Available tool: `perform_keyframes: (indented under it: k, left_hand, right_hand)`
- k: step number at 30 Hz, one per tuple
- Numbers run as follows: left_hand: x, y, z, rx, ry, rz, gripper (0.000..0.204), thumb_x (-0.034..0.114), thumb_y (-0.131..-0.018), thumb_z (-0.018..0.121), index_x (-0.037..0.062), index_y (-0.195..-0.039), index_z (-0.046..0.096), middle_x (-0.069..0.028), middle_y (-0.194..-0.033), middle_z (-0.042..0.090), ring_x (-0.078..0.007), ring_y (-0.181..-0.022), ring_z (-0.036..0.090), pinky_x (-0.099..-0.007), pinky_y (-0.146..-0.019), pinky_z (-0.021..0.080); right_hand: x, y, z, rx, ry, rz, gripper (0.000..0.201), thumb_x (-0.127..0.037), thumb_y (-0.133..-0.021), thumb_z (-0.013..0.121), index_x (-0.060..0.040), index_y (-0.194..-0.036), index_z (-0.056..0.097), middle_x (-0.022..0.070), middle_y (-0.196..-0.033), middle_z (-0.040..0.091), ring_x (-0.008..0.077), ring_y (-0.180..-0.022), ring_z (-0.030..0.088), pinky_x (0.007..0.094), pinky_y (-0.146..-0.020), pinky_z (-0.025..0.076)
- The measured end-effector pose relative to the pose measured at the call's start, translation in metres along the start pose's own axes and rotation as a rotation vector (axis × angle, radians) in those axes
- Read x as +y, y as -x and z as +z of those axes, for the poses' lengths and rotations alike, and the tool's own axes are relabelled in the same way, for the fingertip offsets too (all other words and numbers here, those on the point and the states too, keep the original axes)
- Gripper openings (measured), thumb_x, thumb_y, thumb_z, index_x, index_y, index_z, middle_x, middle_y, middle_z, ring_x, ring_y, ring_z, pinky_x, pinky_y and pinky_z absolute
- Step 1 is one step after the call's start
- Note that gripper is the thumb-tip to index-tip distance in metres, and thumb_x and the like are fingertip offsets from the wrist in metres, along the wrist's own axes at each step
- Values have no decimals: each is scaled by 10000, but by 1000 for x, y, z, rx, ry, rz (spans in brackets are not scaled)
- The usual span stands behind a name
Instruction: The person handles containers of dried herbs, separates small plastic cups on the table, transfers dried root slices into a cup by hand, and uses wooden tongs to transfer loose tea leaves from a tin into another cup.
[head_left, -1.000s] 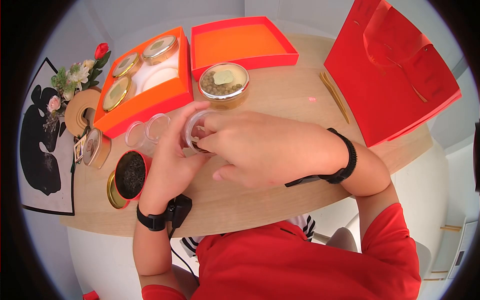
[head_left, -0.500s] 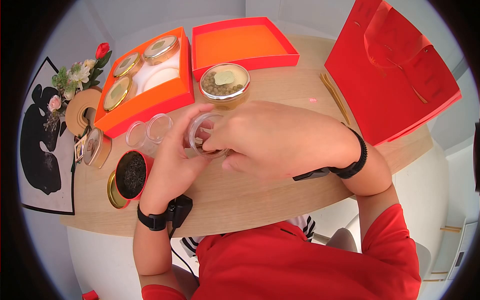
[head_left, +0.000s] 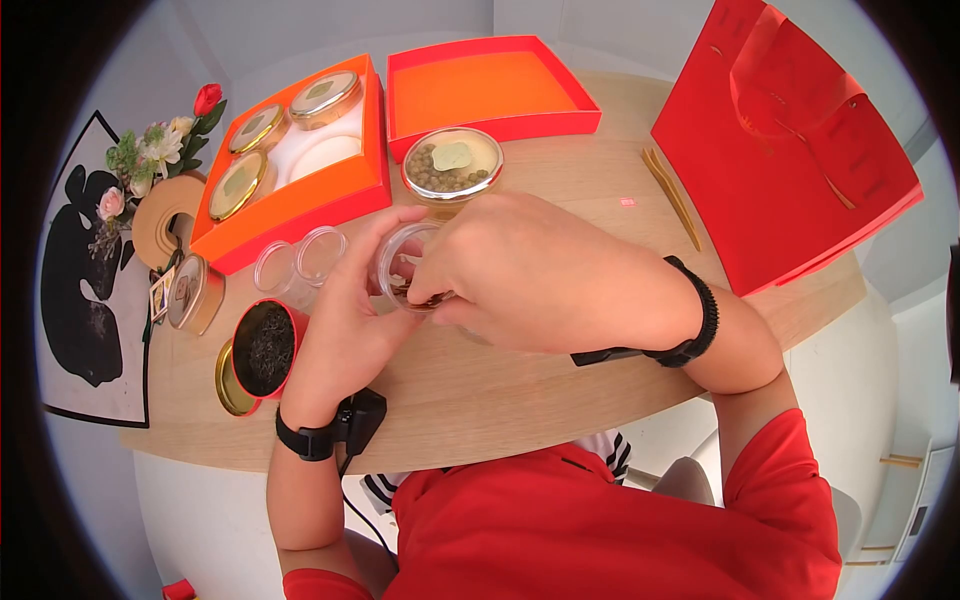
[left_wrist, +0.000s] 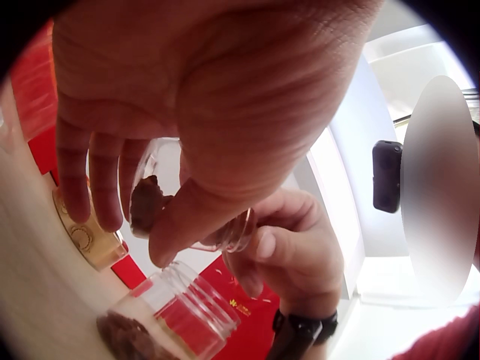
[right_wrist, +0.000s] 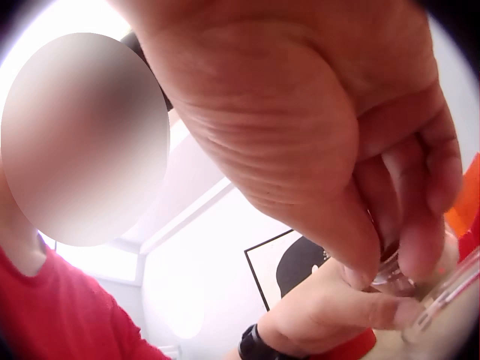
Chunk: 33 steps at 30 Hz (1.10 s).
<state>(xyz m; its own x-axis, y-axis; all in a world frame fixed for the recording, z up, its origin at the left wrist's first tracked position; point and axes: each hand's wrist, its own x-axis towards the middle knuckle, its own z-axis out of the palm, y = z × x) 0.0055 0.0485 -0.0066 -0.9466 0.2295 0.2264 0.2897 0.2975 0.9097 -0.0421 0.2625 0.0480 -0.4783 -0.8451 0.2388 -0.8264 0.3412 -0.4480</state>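
Note:
In the head view my left hand (head_left: 350, 330) grips a small clear jar (head_left: 394, 262), tilted with its mouth toward my right hand. Dark brown pieces (left_wrist: 148, 202) lie inside it, seen through the wall in the left wrist view. My right hand (head_left: 540, 275) has its fingers bent into the jar's mouth, with thumb and fingertips (right_wrist: 364, 274) close together around a brown piece, mostly hidden by the fingers. Beneath the left hand stands another clear jar (left_wrist: 184, 307) with brown pieces in its bottom. A red tin (head_left: 297, 325) of dark, wiry leaves stands beside the left wrist.
An orange-lined box (head_left: 285, 215) holds several round gold tins; its lid (head_left: 490, 85) lies behind. A tin of green balls (head_left: 452, 165) stands ahead of the hands. Wooden tongs (head_left: 672, 200) lie near a red bag (head_left: 790, 160). A gold lid (head_left: 232, 390) leans by the red tin.
The right hand has drawn slightly back from the jar's mouth, then moved in again with its fingers bent more. The jar in the left hand has shifted slightly to the right.

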Motion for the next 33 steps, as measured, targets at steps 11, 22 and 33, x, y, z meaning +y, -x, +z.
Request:
perform_keyframes:
  k: [11,22,33]
  left_hand:
    - [2,1,-2,14,-57,-32,810,-140,-822,767,120,-1554,537,-43,-1250,666,-164,-1194,644,-342,-1050,517]
    - [2,-3,-2,-2,86,-122,873,-151,-794,804,66,-1577,484,-72,-1445,609,-200,-1332,613,-370,-1155,496]
    - [1,-3,-3,-43,85,-140,881,-160,-815,771,65,-1602,446,-84,-1414,614,-189,-1326,613,-366,-1133,511]
  right_hand:
    - [-2,-2,-1,44,-54,29,150,-63,-837,797,-21,-979,819,172,-833,747,357,-788,718,440,-741,564]
    - [-3,-5,-13,-34,-129,141,153,-44,-857,796,-29,-1005,835,173,-826,757,312,-715,706,396,-709,561]
    - [12,-9,-30,-77,-494,335,185,-60,-931,805,39,-1087,820,87,-838,784,110,-627,676,259,-597,536]
